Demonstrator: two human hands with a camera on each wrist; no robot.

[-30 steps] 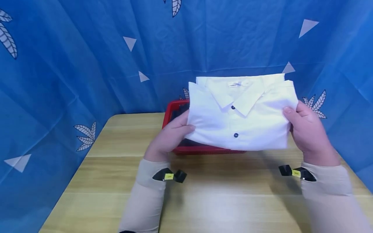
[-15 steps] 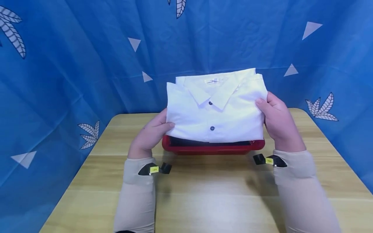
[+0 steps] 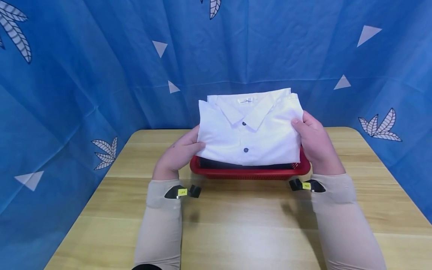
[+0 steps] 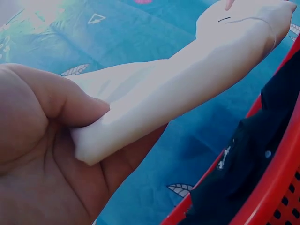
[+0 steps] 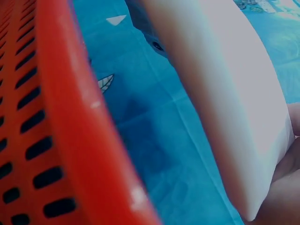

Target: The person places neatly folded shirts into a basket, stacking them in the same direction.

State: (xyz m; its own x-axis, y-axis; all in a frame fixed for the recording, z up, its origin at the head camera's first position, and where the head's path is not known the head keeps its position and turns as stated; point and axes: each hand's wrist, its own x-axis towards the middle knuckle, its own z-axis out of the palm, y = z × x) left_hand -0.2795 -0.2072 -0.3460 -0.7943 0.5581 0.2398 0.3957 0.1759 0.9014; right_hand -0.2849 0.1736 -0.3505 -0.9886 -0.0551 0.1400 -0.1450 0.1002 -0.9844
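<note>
A folded white shirt [image 3: 222,138], collar and two dark buttons facing up, is held over a red basket [image 3: 249,173]. My left hand [image 3: 177,155] pinches its left edge, thumb on top and fingers beneath. At the opposite edge my right hand [image 3: 317,144] grips the cloth the same way, thumb uppermost. In the left wrist view the folded edge of the shirt [image 4: 154,101] sits between thumb and fingers. Dark clothing [image 4: 229,159] lies inside the basket, mostly hidden by the shirt in the head view.
The basket stands toward the back of a wooden table [image 3: 236,225]. Behind and beside the table hangs a blue curtain [image 3: 270,45] with white leaves and triangles. Each wrist bears a small black camera.
Both hands have carried the shirt leftward until it hangs over the basket. In the last half second it has sunk slightly, and more of the basket's right end shows.
</note>
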